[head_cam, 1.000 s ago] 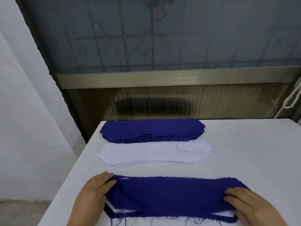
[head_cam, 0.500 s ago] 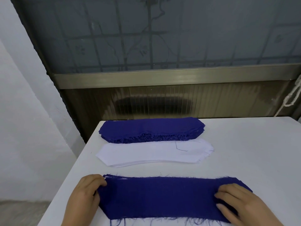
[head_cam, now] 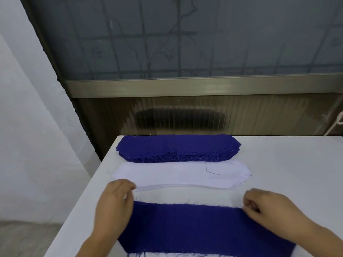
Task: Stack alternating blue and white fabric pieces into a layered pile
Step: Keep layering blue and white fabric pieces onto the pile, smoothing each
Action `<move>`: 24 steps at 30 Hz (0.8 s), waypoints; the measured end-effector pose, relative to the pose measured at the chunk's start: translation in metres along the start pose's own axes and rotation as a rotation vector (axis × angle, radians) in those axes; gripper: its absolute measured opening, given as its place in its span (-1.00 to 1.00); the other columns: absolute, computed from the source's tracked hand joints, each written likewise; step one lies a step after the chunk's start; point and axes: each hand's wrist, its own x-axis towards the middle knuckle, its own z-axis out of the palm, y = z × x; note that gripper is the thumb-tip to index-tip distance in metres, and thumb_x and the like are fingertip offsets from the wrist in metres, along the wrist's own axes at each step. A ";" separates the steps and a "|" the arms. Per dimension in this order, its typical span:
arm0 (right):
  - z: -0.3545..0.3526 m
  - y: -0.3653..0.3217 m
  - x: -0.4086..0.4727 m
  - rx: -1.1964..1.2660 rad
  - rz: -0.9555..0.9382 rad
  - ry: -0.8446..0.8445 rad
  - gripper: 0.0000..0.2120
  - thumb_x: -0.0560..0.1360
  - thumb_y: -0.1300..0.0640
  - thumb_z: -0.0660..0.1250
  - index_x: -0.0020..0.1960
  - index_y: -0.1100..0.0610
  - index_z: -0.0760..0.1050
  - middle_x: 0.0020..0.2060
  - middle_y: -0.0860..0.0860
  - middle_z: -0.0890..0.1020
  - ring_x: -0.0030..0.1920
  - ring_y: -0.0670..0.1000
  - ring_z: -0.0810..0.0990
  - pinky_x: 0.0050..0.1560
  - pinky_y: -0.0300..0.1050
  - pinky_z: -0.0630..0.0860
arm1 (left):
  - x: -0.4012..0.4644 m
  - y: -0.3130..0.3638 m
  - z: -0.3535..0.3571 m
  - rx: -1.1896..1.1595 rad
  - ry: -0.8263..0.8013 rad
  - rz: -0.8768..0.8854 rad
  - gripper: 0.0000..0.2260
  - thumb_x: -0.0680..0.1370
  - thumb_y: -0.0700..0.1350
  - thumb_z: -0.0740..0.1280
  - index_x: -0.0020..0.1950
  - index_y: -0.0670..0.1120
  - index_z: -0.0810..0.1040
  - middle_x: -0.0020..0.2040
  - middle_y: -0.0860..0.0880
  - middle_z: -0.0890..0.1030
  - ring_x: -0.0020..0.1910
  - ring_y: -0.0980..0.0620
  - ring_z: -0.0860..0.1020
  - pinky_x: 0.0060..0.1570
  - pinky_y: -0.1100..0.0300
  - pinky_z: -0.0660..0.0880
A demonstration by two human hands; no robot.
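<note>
The left hand (head_cam: 115, 203) reaches forward with loosely curled fingers at the near left edge of the white pile (head_cam: 178, 175); I cannot tell if it pinches a piece. The right hand (head_cam: 267, 208), fingers curled, is above the right end of the layered pile (head_cam: 194, 229), which lies nearest on the table (head_cam: 297, 164), blue on top.

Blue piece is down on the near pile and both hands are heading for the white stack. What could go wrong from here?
1. The white stack is thin and pale against the white table, so the left hand at its near left corner could lift two sheets instead of one.
2. The right hand rests on the layered pile; dragging away may skew its top blue piece.
3. Frayed threads on the blue stack could snag on the white piece.
</note>
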 end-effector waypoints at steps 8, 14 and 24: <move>-0.005 -0.025 0.125 0.184 -0.025 0.235 -0.88 0.58 0.06 0.26 0.10 -0.02 0.50 0.01 -0.13 0.52 -0.05 -0.14 0.48 -0.06 -0.31 0.45 | 0.065 0.073 0.058 -0.076 -0.193 0.240 -0.70 0.58 -0.15 0.28 0.31 -0.04 0.52 0.30 0.06 0.51 0.28 0.10 0.43 0.29 0.36 0.18; 0.004 -0.011 0.184 0.352 0.121 0.215 -0.83 0.58 0.08 0.26 0.17 0.04 0.48 0.12 -0.04 0.52 0.11 -0.05 0.46 0.13 -0.17 0.47 | 0.117 0.093 0.102 -0.070 -0.247 0.220 -0.64 0.63 -0.04 0.19 0.43 -0.03 0.40 0.42 0.06 0.39 0.40 0.10 0.32 0.38 0.23 0.21; 0.012 0.005 0.210 0.325 0.104 0.117 -0.91 0.57 0.04 0.28 -0.04 0.02 0.54 -0.01 -0.07 0.53 0.04 -0.05 0.47 0.15 -0.08 0.44 | 0.152 0.099 0.138 0.018 -0.361 0.194 -0.67 0.56 0.12 0.29 0.29 0.06 0.50 0.21 0.07 0.52 0.17 0.06 0.44 0.21 0.12 0.33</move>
